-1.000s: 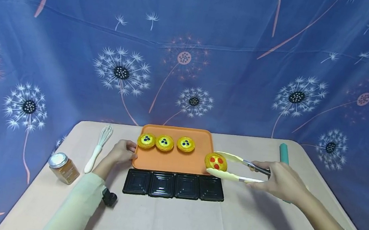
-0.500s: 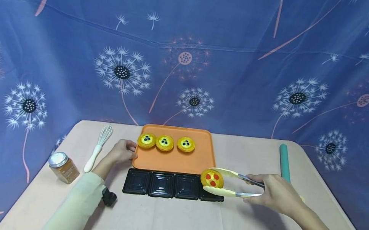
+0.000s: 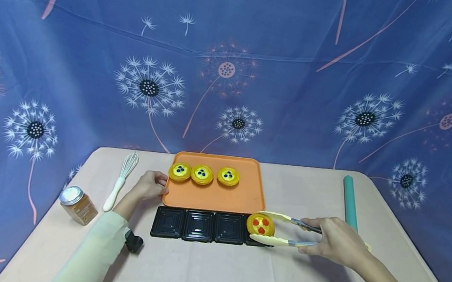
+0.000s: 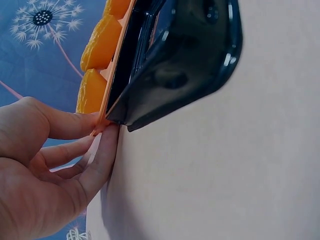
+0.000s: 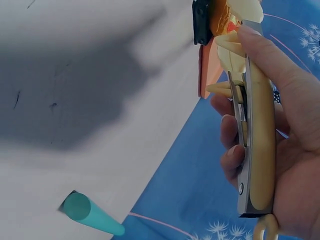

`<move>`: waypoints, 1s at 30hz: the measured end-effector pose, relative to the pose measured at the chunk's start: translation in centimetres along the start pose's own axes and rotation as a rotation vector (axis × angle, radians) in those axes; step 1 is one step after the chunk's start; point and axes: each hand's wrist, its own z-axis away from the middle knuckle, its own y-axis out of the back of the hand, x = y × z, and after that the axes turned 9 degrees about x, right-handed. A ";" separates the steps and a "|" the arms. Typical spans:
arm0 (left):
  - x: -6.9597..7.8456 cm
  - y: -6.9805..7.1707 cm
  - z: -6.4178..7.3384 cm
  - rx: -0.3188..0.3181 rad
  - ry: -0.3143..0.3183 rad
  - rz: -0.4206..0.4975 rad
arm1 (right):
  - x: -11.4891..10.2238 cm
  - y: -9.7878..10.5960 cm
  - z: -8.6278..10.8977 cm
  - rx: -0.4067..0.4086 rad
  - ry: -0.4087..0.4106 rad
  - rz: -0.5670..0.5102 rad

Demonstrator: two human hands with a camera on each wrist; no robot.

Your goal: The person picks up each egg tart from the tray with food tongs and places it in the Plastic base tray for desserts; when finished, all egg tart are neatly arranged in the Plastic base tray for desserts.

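the red-topped tart (image 3: 261,225) is sitting at or just over the three o'clock compartment of the black tray (image 3: 198,226); whether it is touching the bottom, you cannot tell. a second ago it was hanging over the four o'clock corner of the orange tray (image 3: 210,200); now it is standing clear of that tray's edge, so it is lying over one compartment while the other three are showing bare. your right hand (image 3: 341,240) is gripping the tongs (image 3: 277,242), whose tips are flanking the tart at twelve and six o'clock; how hard they are pressing is not showing. your left hand (image 3: 149,185) has not been shifting: that grip is pinching the orange tray's nine o'clock edge, and the tray is staying put at twelve o'clock of the black one. three blue-dotted tarts (image 3: 202,175) are resting along its far side, untouched, meaning only the red-topped one has been changing place.
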 end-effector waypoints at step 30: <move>0.0 -0.1 0.2 0.014 0.012 -0.014 | -1.2 2.0 -3.9 0.075 -0.007 -0.032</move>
